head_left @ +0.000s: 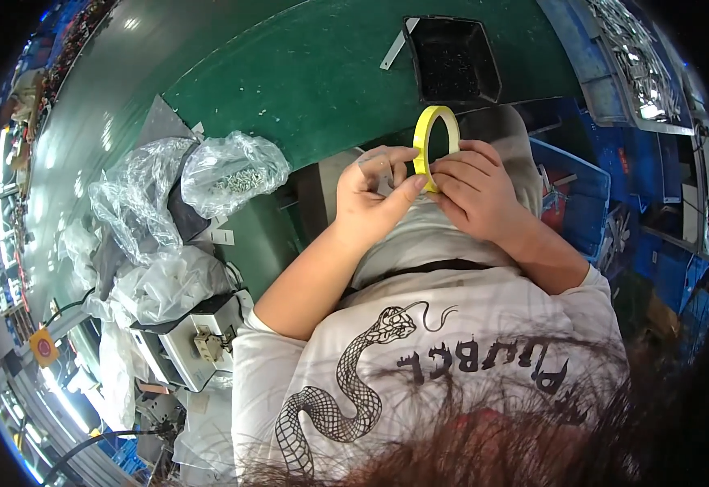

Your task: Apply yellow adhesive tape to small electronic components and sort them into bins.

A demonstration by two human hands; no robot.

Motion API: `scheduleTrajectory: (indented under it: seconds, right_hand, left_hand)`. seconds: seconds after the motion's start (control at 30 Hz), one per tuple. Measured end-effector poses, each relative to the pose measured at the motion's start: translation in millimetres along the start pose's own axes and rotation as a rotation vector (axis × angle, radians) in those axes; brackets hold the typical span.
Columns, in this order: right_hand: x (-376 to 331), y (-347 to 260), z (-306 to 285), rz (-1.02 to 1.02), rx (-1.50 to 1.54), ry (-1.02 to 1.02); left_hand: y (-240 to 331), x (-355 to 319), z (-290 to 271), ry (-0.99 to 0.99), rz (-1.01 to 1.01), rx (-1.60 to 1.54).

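Fingers (pixel 462 169) of both hands, bent and pinching, meet on the lower part of a yellow tape roll (pixel 421 144), and the ring stands up on edge between them, over our lap (pixel 452 235). Look at our left hand (pixel 363 199): thumb against the lower edge, forefinger tip at the side, and a see-through strip (pixel 376 169) across that finger, too faint for us to name. Opposite, our right hand (pixel 483 193) curls in, closed on the near right rim. We judge this one a light load, firm in its wound body yet likely to give a little if squeezed hard, and hardly fragile; its outer face should be smooth, perhaps slick, while the side edges may feel faintly tacky. Best hold, we reckon, is right here: opposite sides of the rim, light pressure, the open middle left free. Outward we go, and beyond the roll a black tray (pixel 488 73) sits on the green table (pixel 314 89), a pale flat strip (pixel 392 52) at its left side. Over on our left, a clear plastic bag (pixel 208 158) bulges around small pieces (pixel 242 180); well off to our right stands a blue crate (pixel 592 199).
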State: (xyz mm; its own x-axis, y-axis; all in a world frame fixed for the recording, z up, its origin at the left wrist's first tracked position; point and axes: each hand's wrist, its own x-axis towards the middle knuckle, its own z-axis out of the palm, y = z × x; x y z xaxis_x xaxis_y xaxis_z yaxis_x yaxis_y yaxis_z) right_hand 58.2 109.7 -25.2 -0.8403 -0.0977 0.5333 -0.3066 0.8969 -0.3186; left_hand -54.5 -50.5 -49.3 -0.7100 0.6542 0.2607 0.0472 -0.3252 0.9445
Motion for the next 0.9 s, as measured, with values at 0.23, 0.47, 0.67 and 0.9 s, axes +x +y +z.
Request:
scheduleTrajectory:
  seconds: [0.23,0.47,0.67,0.9]
  right_hand:
    - [0.2,-0.9,0.8,-0.002,-0.021,-0.007]
    - [0.1,0.0,-0.5,0.008,-0.053,-0.024]
    - [0.2,0.4,-0.5,0.006,-0.063,-0.025]
    - [-1.3,2.2,0.6,-0.008,-0.061,-0.021]
  left_hand:
    - [9.1,3.9,-2.9,-0.075,0.045,0.183]
    - [6.5,3.1,0.8,-0.046,0.034,0.125]
    - [4.9,3.4,1.9,-0.018,0.087,0.099]
    - [3.1,3.4,1.7,-0.017,0.087,0.122]
